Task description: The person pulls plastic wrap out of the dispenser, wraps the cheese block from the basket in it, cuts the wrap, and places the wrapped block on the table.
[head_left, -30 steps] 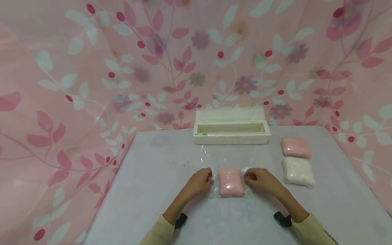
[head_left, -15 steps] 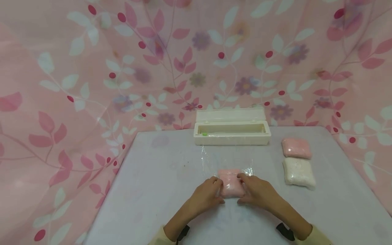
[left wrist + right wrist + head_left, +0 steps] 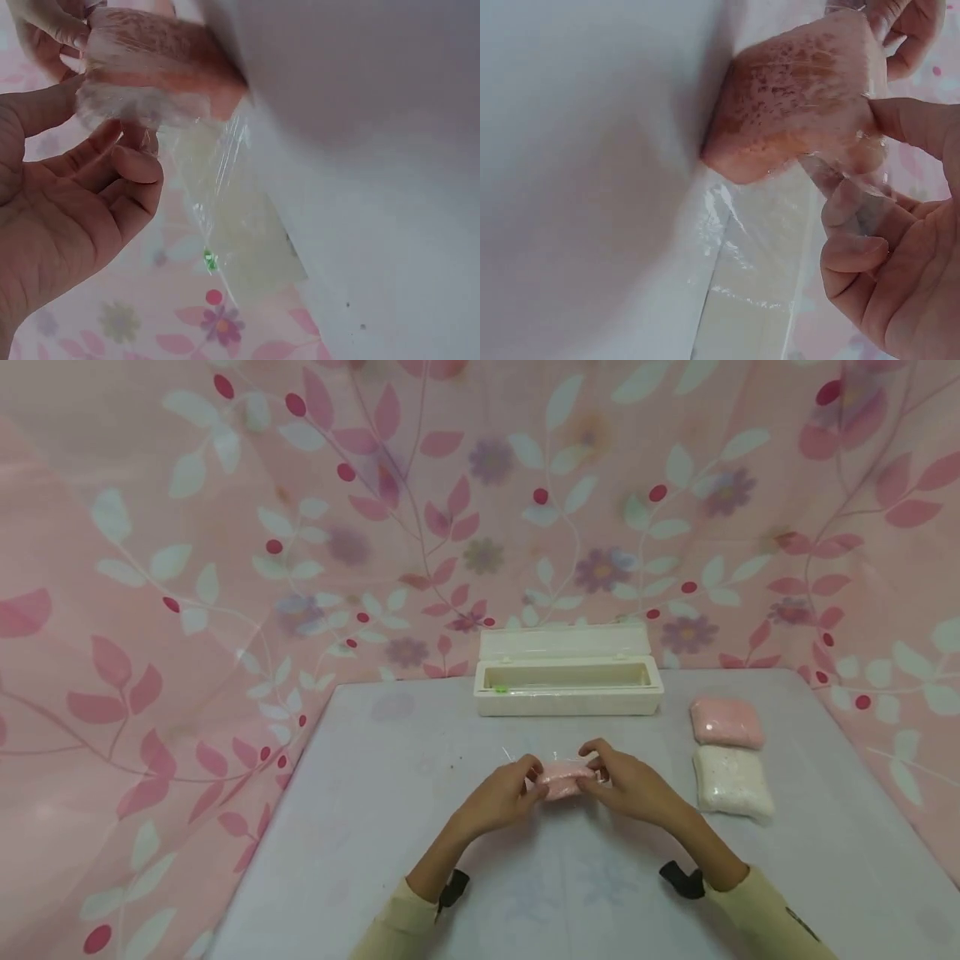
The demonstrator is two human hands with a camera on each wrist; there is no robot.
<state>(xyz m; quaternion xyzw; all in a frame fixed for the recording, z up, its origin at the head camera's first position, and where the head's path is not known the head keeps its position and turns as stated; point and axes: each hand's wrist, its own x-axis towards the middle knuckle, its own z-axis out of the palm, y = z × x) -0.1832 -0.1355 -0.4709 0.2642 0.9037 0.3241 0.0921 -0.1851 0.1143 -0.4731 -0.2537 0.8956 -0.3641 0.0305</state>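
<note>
A soft pink block (image 3: pixel 564 779), sponge-like in texture and wrapped in clear cling film, is tipped up off the table between both hands. My left hand (image 3: pixel 502 797) grips its left end, thumb on the near face and fingers behind. On the right end, my right hand (image 3: pixel 633 785) pinches it in the same way. Wrinkled film covers the pink block (image 3: pixel 154 52) in the left wrist view. A loose sheet of cling film (image 3: pixel 739 247) trails from the block toward the box in the right wrist view.
At the table's back stands a long white cling film box (image 3: pixel 567 702), lid raised, with a green piece (image 3: pixel 501 689) at its left. To the right lie a wrapped pink block (image 3: pixel 726 723) and a wrapped white block (image 3: pixel 732 781). A floral curtain (image 3: pixel 420 527) hangs behind.
Both hands moved in from the film's side edges to the block's ends, then gripped it. The block has been tipped up and shifted away from me, toward the box.
</note>
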